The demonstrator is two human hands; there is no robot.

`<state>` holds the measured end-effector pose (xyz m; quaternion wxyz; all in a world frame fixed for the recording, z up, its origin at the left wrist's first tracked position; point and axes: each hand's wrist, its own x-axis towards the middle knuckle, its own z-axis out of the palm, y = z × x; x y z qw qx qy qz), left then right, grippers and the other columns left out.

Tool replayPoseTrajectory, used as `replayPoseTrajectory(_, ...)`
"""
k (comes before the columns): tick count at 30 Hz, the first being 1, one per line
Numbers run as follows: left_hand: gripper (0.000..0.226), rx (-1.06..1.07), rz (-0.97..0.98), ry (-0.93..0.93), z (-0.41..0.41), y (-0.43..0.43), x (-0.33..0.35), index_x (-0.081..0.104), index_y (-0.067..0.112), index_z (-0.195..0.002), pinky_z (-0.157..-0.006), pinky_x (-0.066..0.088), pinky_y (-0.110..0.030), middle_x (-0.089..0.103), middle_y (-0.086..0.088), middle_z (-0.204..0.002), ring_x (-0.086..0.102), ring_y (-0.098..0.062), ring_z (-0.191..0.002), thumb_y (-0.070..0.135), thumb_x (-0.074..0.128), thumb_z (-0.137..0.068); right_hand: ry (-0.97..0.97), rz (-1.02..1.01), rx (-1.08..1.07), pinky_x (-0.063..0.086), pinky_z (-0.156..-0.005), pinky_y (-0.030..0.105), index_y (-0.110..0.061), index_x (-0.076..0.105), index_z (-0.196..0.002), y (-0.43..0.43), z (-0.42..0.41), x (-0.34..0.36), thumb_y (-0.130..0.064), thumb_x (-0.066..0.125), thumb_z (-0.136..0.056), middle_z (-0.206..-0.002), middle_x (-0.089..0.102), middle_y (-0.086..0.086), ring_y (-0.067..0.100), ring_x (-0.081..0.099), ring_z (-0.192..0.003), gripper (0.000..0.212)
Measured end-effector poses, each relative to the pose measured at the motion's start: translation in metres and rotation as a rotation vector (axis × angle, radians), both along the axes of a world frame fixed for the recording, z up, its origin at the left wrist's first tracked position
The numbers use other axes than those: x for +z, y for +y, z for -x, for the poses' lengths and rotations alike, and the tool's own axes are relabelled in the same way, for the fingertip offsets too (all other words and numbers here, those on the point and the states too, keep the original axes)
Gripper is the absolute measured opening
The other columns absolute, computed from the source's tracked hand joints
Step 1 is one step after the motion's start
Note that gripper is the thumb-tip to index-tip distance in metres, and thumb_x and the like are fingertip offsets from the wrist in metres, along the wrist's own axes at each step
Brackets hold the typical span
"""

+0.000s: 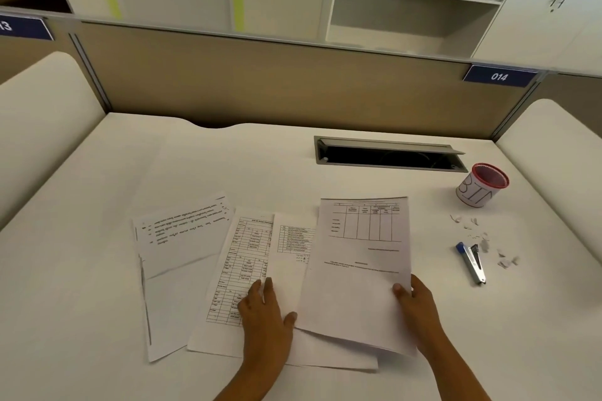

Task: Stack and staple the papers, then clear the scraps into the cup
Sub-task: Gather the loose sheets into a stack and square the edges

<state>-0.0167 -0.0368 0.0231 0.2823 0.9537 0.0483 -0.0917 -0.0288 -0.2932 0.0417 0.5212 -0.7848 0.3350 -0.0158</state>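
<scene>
Several printed papers lie fanned out on the white desk. My right hand (413, 306) grips the right edge of the top sheet with a table print (361, 264), lifting it slightly. My left hand (267, 312) rests flat on the overlapping middle sheets (247, 257), fingers spread. A sheet of text lines (176, 254) lies apart at the left. A blue and silver stapler (472, 262) lies at the right. Small white paper scraps (485, 244) are scattered around it. A red-rimmed cup marked BIN (482, 185) stands at the far right, upright.
An open cable hatch (391, 155) is sunk into the desk behind the papers. A beige partition (260, 81) closes the back, and rounded white dividers (39, 127) flank both sides. Bare desk (81, 319) lies front left.
</scene>
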Motion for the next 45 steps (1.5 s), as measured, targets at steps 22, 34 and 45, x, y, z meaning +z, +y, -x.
replayPoseTrajectory(22, 0.031, 0.133, 0.681, 0.045, -0.023, 0.02, 0.023, 0.049, 0.021, -0.129, -0.1, 0.034, -0.022, 0.05, 0.001, -0.135, 0.045, -0.018, -0.126, 0.019, 0.037, -0.101, 0.048, -0.172, 0.139, 0.051, -0.092, 0.046, -0.023, 0.053, -0.126, 0.025, 0.0, -0.005, -0.016, 0.047, -0.097, -0.114, 0.066, 0.003, 0.025, 0.064, -0.099, 0.031)
replayPoseTrajectory(34, 0.039, 0.095, 0.802, 0.119, -0.026, 0.013, 0.029, 0.043, 0.037, -0.124, -0.1, 0.046, -0.039, 0.055, 0.007, -0.126, 0.054, -0.016, -0.115, 0.016, 0.054, -0.093, 0.075, -0.154, 0.201, 0.051, -0.083, 0.036, -0.015, 0.046, -0.13, 0.048, -0.001, -0.005, -0.024, 0.053, -0.095, -0.122, 0.06, 0.006, 0.025, 0.061, -0.1, 0.036)
replayPoseTrajectory(45, 0.048, 0.144, 0.941, 0.143, -0.04, 0.039, 0.031, 0.046, 0.029, -0.134, -0.095, 0.051, -0.042, 0.059, 0.005, -0.128, 0.06, -0.016, -0.112, 0.021, 0.061, -0.09, 0.019, -0.456, 0.157, 0.057, -0.076, 0.041, -0.024, 0.06, -0.113, 0.06, -0.017, 0.009, -0.046, 0.071, -0.078, -0.106, 0.072, 0.0, 0.026, 0.069, -0.094, 0.043)
